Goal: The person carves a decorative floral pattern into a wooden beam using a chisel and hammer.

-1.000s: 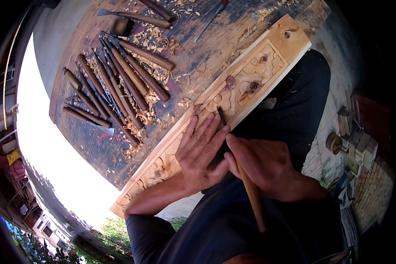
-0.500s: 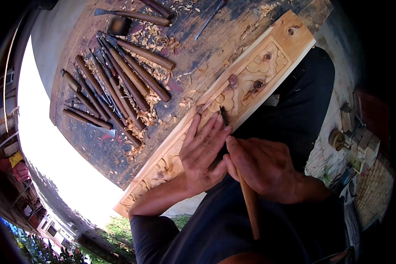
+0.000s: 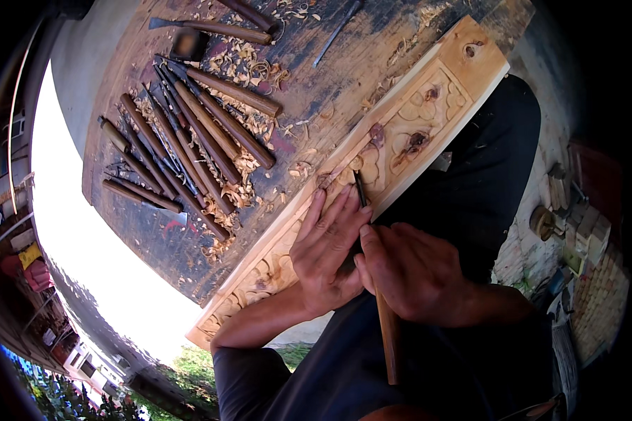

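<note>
The board (image 3: pixel 390 133) lies along the near edge of the table (image 3: pixel 358 77), fingers of the right hand (image 3: pixel 421 274) clamped on the chisel (image 3: pixel 386 330), those of the left hand (image 3: pixel 326 245) slightly apart on the wood; short, shallow, braced strokes appear advisable.

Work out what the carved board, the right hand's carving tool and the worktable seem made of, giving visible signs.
Carved board: pale wood, apparently unvarnished; dark knots show.
Tool handle: brown, smooth, probably wood; tool blade: dark and thin, likely metal.
Worktable: wood, by its grain; dark patches may be old paint.
</note>
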{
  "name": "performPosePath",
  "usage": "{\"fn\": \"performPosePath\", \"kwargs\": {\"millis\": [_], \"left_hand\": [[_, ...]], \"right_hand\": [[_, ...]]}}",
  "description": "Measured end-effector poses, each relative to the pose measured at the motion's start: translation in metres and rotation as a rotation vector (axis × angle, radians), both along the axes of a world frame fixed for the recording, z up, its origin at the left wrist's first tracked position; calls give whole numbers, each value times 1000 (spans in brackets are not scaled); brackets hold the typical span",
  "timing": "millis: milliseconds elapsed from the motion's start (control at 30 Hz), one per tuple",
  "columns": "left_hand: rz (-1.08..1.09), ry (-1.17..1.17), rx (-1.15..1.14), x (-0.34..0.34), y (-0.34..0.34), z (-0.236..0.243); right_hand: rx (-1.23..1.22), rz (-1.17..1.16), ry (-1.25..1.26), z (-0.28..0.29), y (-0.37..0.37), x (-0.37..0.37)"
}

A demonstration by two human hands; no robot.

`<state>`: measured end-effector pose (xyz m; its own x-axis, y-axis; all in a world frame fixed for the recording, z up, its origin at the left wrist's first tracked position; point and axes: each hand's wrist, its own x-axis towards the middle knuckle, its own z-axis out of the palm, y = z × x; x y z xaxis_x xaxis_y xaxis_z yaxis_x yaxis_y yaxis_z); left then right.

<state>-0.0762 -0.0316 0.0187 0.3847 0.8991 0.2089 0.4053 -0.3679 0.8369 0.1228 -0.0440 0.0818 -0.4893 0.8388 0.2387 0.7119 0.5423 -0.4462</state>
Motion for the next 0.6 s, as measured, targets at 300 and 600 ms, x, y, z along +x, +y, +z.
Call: {"fn": "performPosePath", "kwargs": {"millis": [300,600], "left_hand": [[-32,22,75,-3,2,2],[-23,16,84,-2,2,1]], "right_hand": [[-5,-12,79,-1,-1,8],[-148,16,195,8,15,18]]}}
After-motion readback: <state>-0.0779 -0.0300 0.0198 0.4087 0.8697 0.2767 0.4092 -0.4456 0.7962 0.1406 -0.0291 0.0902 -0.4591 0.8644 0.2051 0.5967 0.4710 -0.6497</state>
